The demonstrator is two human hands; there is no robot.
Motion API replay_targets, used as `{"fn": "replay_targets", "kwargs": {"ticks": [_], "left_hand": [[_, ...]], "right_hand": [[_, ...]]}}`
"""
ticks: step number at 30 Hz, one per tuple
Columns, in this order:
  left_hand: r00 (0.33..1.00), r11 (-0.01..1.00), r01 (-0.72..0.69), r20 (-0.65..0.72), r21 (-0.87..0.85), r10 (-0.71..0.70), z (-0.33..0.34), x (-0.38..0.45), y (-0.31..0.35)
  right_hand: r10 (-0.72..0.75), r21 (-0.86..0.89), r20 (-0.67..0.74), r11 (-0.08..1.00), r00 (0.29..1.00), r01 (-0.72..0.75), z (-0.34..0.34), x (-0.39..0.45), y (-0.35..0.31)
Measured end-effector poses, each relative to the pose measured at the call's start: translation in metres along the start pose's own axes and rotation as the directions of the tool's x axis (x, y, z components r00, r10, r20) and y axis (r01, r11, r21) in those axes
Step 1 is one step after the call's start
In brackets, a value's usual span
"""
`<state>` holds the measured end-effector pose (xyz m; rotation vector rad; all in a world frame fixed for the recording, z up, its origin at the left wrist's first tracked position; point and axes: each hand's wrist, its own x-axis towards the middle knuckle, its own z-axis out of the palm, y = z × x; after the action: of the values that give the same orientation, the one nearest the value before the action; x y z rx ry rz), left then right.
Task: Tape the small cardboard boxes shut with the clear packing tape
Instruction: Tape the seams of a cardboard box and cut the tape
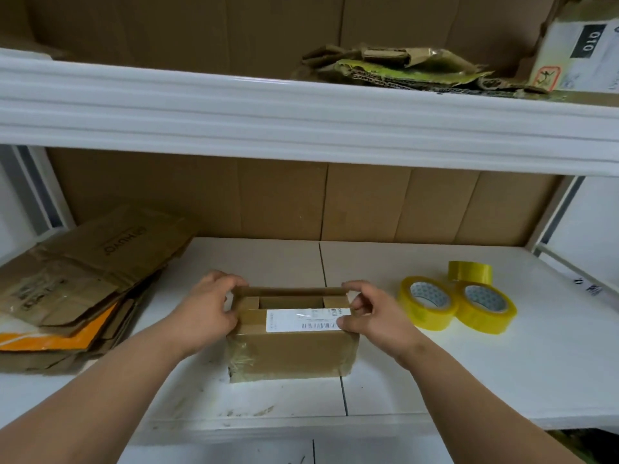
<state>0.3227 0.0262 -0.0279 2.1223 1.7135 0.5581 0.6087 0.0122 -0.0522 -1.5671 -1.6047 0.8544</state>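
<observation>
box: small cardboard box [291, 349] sits mid-shelf on the white shelf [435, 380], long axis left-right, top flaps partly open, barcode label [306, 320] up | left hand [207, 309]: fingers grasping left flap ends | right hand [371, 316]: fingers pinching right flap ends | tape: three yellowish tape rolls [459, 301] right of box, apart

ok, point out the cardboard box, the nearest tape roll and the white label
cardboard box [291, 353], head view, on its front face.
nearest tape roll [485, 311], head view, on its yellow outer band.
white label [301, 320], head view, on its middle, atop the near flap.
</observation>
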Motion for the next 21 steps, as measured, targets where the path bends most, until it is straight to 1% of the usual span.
{"fn": "replay_targets", "kwargs": {"ticks": [3,5,7,9,10,13,18,21], "left_hand": [[0.99,0.988,-0.104,-0.082,0.111,0.113,0.005,-0.002,-0.012],[0.981,0.966,-0.153,-0.087,0.208,0.174,0.01,-0.003,-0.015],[0.977,0.951,-0.178,-0.072,0.252,0.202,0.014,-0.005,-0.013],[0.983,0.952,-0.164,-0.043,0.258,0.181,0.016,-0.007,-0.009],[0.985,0.944,-0.16,-0.009,0.289,0.17,0.018,-0.007,-0.006],[0.987,0.875,-0.153,0.121,0.46,0.109,0.023,-0.007,0.008],[0.986,0.863,-0.143,0.147,0.485,0.081,0.028,-0.005,0.021],[0.986,0.848,-0.135,0.152,0.512,0.066,0.025,0.002,0.038]], "right_hand": [[-0.073,-0.067,-0.052,0.995,0.996,0.069,0.003,-0.001,0.011],[-0.136,-0.14,-0.076,0.982,0.988,0.124,0.005,-0.001,0.017],[-0.197,-0.233,-0.052,0.956,0.979,0.18,0.006,-0.002,0.019],[-0.232,-0.303,0.003,0.927,0.973,0.222,0.009,-0.003,0.019],[-0.233,-0.319,0.017,0.921,0.972,0.226,0.01,-0.003,0.019],[-0.219,-0.329,0.017,0.92,0.976,0.212,0.011,-0.002,0.018],[-0.249,-0.37,0.022,0.898,0.968,0.239,0.01,0.002,0.018],[-0.269,-0.443,0.069,0.855,0.961,0.271,0.005,0.002,0.016]]}}
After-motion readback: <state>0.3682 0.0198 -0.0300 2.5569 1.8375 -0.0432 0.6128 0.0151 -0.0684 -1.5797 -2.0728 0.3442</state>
